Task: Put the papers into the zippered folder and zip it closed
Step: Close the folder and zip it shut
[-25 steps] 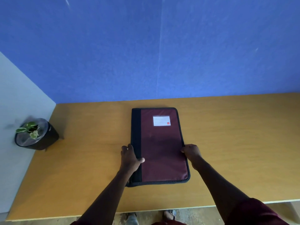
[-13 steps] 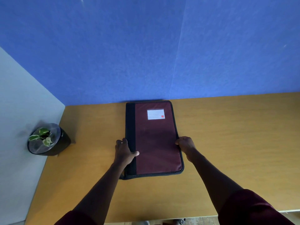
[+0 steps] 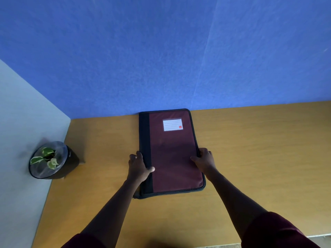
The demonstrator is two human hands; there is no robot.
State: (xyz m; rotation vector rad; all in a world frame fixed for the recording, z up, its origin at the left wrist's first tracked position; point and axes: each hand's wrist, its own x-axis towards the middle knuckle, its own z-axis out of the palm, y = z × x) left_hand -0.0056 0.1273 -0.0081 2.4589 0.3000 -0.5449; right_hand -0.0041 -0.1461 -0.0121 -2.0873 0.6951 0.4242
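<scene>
the zippered folder (image 3: 172,154) is maroon with a black spine strip along its left side and a white lined label near its far right corner. it lies flat and closed on the table, its far edge against the blue wall.

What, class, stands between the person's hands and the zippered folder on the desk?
Nothing visible does. The left hand grips the zippered folder at its black spine edge and the right hand grips its opposite edge. The potted plant stands apart at the desk's left end.
</scene>
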